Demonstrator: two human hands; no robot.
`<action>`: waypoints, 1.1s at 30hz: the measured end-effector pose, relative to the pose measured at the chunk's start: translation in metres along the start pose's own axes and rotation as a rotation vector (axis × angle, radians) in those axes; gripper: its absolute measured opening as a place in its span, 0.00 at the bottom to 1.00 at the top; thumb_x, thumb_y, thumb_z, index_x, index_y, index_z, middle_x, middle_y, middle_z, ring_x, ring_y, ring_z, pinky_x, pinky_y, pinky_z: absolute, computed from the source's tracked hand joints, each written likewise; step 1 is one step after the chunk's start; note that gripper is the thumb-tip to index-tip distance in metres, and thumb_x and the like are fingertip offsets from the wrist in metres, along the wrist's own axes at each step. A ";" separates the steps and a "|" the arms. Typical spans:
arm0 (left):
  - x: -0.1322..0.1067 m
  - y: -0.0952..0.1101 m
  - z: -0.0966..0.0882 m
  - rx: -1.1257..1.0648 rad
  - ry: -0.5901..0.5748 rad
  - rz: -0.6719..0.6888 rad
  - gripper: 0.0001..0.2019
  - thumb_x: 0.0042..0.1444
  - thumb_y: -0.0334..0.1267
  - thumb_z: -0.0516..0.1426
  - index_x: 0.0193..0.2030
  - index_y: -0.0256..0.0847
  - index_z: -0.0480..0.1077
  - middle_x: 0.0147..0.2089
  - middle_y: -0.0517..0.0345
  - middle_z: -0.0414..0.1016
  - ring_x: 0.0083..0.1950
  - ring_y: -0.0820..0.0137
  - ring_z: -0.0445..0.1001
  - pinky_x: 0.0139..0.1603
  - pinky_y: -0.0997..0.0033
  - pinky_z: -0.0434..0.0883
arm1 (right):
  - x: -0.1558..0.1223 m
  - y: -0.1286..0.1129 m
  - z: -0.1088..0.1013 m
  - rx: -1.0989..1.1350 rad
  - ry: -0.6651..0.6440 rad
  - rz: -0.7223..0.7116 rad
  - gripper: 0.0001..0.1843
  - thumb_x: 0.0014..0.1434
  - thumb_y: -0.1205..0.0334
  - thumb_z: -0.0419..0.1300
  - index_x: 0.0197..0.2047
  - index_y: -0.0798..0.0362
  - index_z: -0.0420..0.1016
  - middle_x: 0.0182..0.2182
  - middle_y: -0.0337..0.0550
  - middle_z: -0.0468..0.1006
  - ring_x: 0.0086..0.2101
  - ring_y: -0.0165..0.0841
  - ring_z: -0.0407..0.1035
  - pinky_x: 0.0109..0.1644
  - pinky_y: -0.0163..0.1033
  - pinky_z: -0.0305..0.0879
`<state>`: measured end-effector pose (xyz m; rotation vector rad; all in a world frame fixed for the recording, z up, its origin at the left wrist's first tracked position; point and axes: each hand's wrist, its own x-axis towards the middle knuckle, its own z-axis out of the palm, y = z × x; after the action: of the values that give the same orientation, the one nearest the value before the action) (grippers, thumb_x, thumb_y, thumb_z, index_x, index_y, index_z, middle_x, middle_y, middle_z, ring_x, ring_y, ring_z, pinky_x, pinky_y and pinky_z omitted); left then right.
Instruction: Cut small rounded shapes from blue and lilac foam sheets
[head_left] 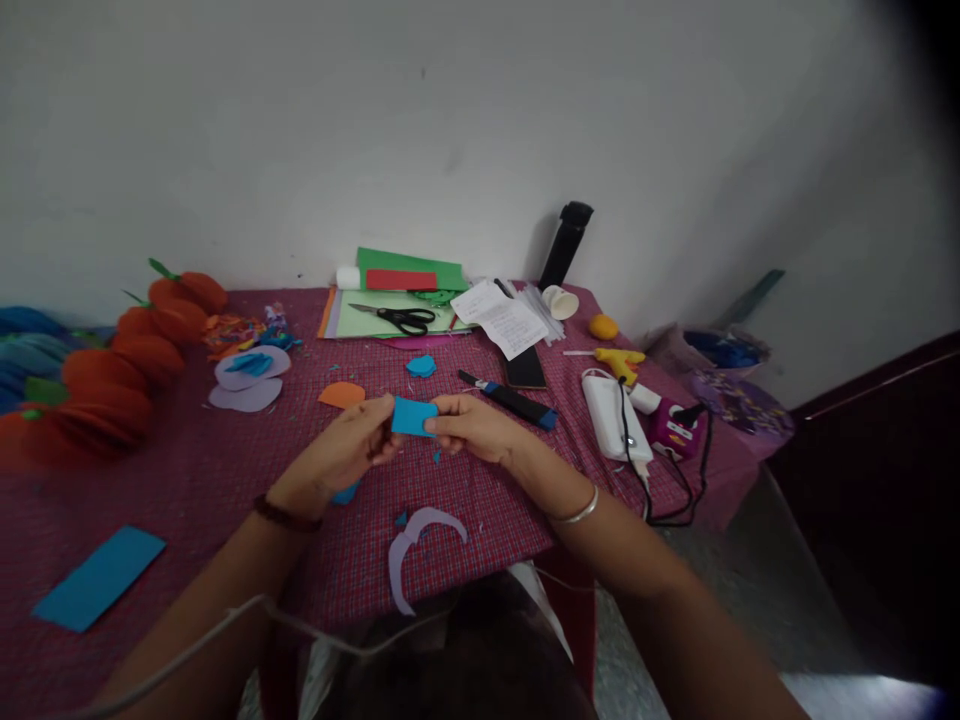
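Between my two hands, above the middle of the table, is a small blue paper rectangle point(412, 417). My left hand point(352, 440) pinches its left edge, and my right hand point(472, 427) grips its right edge with the thumb on top. Just beyond my hands lie a blue scalloped cutout point(421, 366) and an orange rounded piece point(343, 395). Another blue scrap point(346, 493) shows by my left wrist. Closer to me is a curved lilac offcut point(405, 550), with tiny blue bits around it.
Black-handled scissors point(405, 319) rest on coloured sheets point(352, 322) at the back. To the right are a black-and-blue cutter point(517, 402), phone point(526, 370), yellow glue gun point(621, 362) and white power strip point(616, 418) with cables. Orange paper pumpkins point(112, 385) and a blue strip point(101, 578) lie left.
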<state>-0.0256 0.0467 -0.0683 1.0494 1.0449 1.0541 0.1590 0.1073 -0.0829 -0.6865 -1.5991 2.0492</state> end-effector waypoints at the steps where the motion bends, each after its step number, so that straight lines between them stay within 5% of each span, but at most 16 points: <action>1: 0.000 0.000 0.001 -0.003 0.000 -0.009 0.18 0.48 0.54 0.62 0.26 0.41 0.65 0.18 0.64 0.64 0.18 0.77 0.58 0.16 0.78 0.53 | 0.000 0.000 0.001 -0.008 0.011 0.002 0.15 0.46 0.55 0.67 0.28 0.54 0.66 0.16 0.28 0.67 0.17 0.22 0.56 0.20 0.28 0.50; 11: 0.004 -0.003 0.002 0.264 0.068 0.066 0.08 0.45 0.40 0.61 0.27 0.39 0.67 0.20 0.67 0.64 0.18 0.78 0.58 0.19 0.77 0.55 | 0.002 0.000 0.003 -0.262 0.173 -0.081 0.09 0.51 0.61 0.60 0.26 0.53 0.63 0.17 0.27 0.62 0.19 0.23 0.54 0.23 0.30 0.49; 18: -0.001 -0.006 0.008 1.076 0.447 0.613 0.07 0.52 0.31 0.55 0.25 0.41 0.64 0.26 0.60 0.66 0.29 0.69 0.67 0.30 0.70 0.62 | 0.006 0.001 0.007 -0.311 0.412 -0.243 0.08 0.54 0.59 0.61 0.31 0.54 0.67 0.24 0.32 0.68 0.23 0.24 0.59 0.26 0.31 0.54; 21: -0.007 -0.006 0.010 1.514 0.387 0.844 0.06 0.56 0.29 0.54 0.28 0.40 0.67 0.30 0.54 0.70 0.34 0.64 0.69 0.34 0.66 0.64 | 0.005 0.002 0.011 -0.169 0.288 -0.115 0.19 0.61 0.46 0.52 0.29 0.54 0.68 0.22 0.36 0.69 0.19 0.25 0.58 0.21 0.33 0.52; 24: -0.011 -0.008 0.017 1.781 0.276 0.965 0.07 0.58 0.28 0.54 0.30 0.39 0.69 0.29 0.52 0.71 0.33 0.61 0.69 0.33 0.63 0.64 | 0.006 0.005 0.011 -0.131 0.262 -0.077 0.19 0.57 0.47 0.56 0.24 0.53 0.65 0.18 0.33 0.66 0.17 0.24 0.55 0.20 0.32 0.49; 28: -0.006 -0.010 0.016 1.597 0.282 0.776 0.07 0.57 0.27 0.52 0.35 0.40 0.70 0.33 0.50 0.74 0.37 0.60 0.72 0.36 0.62 0.66 | 0.006 0.003 0.005 -0.182 0.301 -0.103 0.12 0.51 0.56 0.62 0.25 0.54 0.67 0.17 0.29 0.62 0.18 0.23 0.52 0.21 0.31 0.47; 31: 0.001 -0.007 0.003 0.978 0.332 0.483 0.08 0.52 0.29 0.53 0.38 0.40 0.70 0.35 0.52 0.75 0.37 0.63 0.74 0.37 0.65 0.69 | 0.003 -0.002 -0.002 -0.256 0.228 -0.215 0.13 0.51 0.56 0.62 0.25 0.54 0.66 0.20 0.31 0.62 0.22 0.24 0.55 0.27 0.31 0.51; 33: 0.003 -0.004 -0.003 0.523 0.225 0.277 0.06 0.51 0.35 0.55 0.36 0.39 0.70 0.32 0.55 0.75 0.32 0.66 0.74 0.32 0.67 0.69 | 0.000 -0.005 -0.004 -0.328 0.146 -0.266 0.14 0.52 0.55 0.62 0.25 0.54 0.64 0.22 0.32 0.62 0.25 0.25 0.56 0.30 0.32 0.53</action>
<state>-0.0279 0.0494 -0.0729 1.5563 1.4333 1.1685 0.1619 0.1120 -0.0789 -0.6746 -1.8476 1.5313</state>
